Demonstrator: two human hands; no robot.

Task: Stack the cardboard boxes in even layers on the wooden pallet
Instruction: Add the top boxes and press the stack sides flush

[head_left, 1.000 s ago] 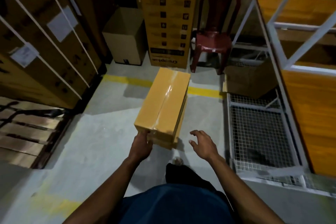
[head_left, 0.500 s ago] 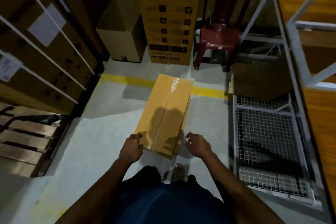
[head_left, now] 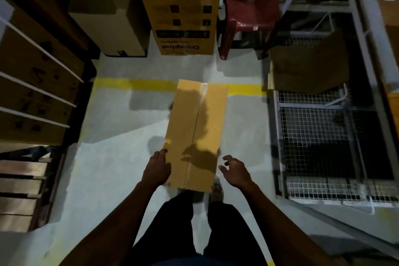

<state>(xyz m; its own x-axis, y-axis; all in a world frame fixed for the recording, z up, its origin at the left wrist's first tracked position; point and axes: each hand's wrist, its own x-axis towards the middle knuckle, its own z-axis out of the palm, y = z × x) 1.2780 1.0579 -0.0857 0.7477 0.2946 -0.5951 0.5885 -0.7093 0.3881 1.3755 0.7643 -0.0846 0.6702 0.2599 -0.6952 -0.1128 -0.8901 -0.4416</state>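
Wooden pallet (head_left: 19, 190) slats show at the near left edge, with large strapped cartons (head_left: 32, 75) stacked beyond them. At the centre a long tan cardboard box (head_left: 196, 131), taped along its top seam, lies on the grey floor (head_left: 112, 157) across a yellow line (head_left: 133, 83); the left hand (head_left: 156, 170) presses against its near left side with fingers curled over the edge, while the right hand (head_left: 234, 171) hovers just beside its near right corner, fingers spread and grasping nothing. Farther right stand a red plastic chair (head_left: 250, 17) and a white wire-mesh cage (head_left: 323, 147)

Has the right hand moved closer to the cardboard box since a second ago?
Yes. The right hand has closed in toward the cardboard box on its right side, though a gap remains; the left hand holds the opposite edge.
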